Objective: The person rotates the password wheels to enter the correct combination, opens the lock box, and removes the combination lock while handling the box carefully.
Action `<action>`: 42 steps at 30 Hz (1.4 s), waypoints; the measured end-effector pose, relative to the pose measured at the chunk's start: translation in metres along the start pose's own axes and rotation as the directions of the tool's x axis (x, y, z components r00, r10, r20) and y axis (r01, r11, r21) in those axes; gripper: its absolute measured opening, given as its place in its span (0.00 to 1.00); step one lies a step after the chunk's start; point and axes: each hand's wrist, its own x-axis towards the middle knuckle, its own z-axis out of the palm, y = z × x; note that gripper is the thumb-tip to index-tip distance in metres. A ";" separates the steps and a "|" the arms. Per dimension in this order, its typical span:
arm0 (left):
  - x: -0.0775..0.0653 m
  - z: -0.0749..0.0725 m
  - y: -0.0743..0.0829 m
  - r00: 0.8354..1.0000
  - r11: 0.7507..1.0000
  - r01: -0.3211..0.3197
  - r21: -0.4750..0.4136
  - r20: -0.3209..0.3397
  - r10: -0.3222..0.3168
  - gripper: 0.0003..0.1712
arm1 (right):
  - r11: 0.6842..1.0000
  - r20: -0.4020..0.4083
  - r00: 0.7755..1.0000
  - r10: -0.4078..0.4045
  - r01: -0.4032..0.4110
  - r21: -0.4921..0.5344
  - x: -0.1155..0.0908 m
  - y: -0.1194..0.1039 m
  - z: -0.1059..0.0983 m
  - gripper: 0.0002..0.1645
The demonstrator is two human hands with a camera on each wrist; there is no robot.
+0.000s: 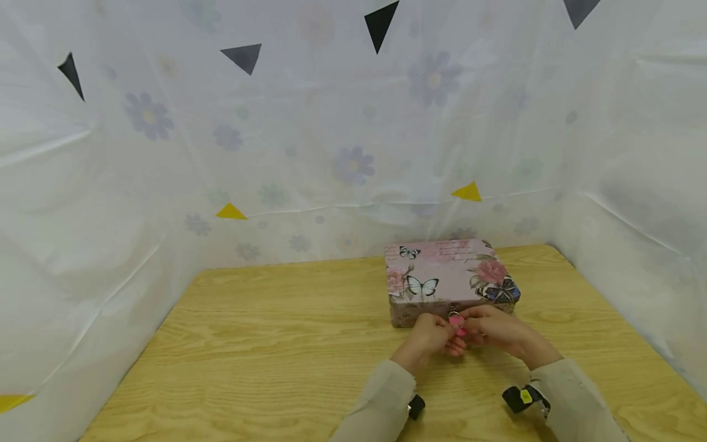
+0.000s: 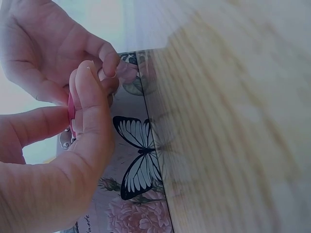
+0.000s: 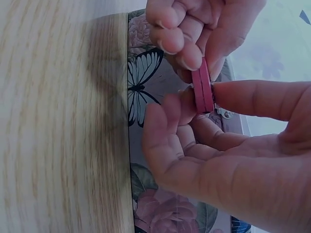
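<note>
A closed pink box [image 1: 450,270] printed with butterflies and roses lies flat on the wooden table. At the latch on its front side hangs a small pink padlock [image 1: 456,321] with a silver shackle. My left hand [image 1: 428,337] pinches the padlock from the left between thumb and fingers. From the other side my right hand [image 1: 499,329] grips it too, its thumb pressed to the edge in the right wrist view. There the padlock [image 3: 202,90] is seen edge-on, with a dark seam along it. Fingers cover most of the latch.
The wooden table [image 1: 265,344] stretches to the left and in front of the box. White curtain walls [image 1: 309,123] with flowers and small triangle flags enclose the back and both sides. The box stands close to the back wall. Black straps [image 1: 519,399] sit at the wrists.
</note>
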 end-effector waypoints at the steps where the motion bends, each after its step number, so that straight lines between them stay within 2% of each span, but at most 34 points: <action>1: 0.000 0.000 0.000 1.000 1.000 0.000 0.001 0.002 0.000 0.12 | 1.000 0.002 1.000 0.001 -0.001 0.003 0.000 0.000 0.000 0.19; 10: -0.001 0.000 -0.001 1.000 1.000 -0.011 0.013 0.014 0.011 0.13 | 1.000 0.003 1.000 0.021 -0.021 0.001 0.000 0.002 0.001 0.26; 30: 0.000 -0.001 0.001 1.000 1.000 -0.020 0.010 0.001 0.020 0.13 | 1.000 -0.013 1.000 0.020 -0.020 0.024 0.001 0.000 0.000 0.20; 37: -0.001 0.000 0.001 1.000 1.000 -0.016 0.013 0.006 0.016 0.14 | 0.999 -0.001 0.999 0.032 -0.032 -0.004 -0.001 -0.002 0.000 0.27; 42: -0.001 0.000 0.001 1.000 1.000 -0.017 0.010 0.008 0.017 0.14 | 1.000 0.006 1.000 0.025 -0.025 -0.013 -0.002 -0.002 0.001 0.28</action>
